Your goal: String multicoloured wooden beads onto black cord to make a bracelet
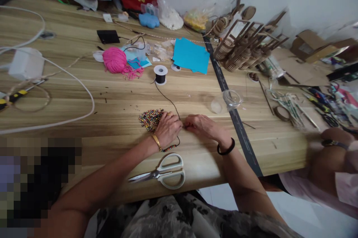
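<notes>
Two hands meet at the near middle of the bench (84,92); my left hand (167,129) lies knuckles up, fingers curled inward, and my right hand (201,125) comes in from the right with its fingertips drawn together, the two hands touching at their tips; both are pinched on the black thread (167,99), though the pinch itself is too small for me to see clearly; that thread runs from between the hands up and to the far left to a small spool (160,74) standing upright toward the middle of the bench; a short strung length of beads (169,148) curves just below my left wrist, beside a gold bangle (156,142); a pile of loose coloured beads (150,119) lies just left of the left hand, touching or nearly touching its knuckles; a black band (226,151) circles my right wrist; white-handled scissors (163,171) lie shut at the near edge of the bench, below the hands and apart from them; farther off, a pink ball of yarn (114,60) sits left of the spool and blue paper sheets (191,56) to its right; a clear plastic cup (226,101) lies on its side to the right of the hands; another person's arm (330,156) shows at the near right.
</notes>
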The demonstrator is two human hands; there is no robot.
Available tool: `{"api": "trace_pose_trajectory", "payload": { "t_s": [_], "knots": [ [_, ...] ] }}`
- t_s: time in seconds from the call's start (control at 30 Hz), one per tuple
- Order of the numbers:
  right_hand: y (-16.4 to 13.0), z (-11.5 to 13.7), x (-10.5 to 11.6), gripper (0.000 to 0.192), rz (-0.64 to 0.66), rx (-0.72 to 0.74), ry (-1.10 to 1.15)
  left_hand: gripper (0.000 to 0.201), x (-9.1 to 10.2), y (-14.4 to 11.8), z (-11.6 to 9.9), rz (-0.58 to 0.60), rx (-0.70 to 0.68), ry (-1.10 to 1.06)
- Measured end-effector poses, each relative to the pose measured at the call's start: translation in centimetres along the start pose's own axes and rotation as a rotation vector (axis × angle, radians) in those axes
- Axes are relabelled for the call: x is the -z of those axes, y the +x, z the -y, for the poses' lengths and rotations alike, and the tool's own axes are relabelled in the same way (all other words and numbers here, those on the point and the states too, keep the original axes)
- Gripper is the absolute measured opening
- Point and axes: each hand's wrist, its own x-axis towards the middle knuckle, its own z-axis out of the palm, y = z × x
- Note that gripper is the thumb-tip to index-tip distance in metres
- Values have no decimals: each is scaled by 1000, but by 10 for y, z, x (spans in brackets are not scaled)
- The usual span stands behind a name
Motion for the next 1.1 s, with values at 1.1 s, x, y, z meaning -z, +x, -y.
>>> {"api": "trace_pose_trajectory", "payload": {
  "t_s": [1.1],
  "knots": [
    [0, -1, 1, 6, 10, -27, 26, 13, -4, -2, 0, -67, -6, -55]
  ]
}}
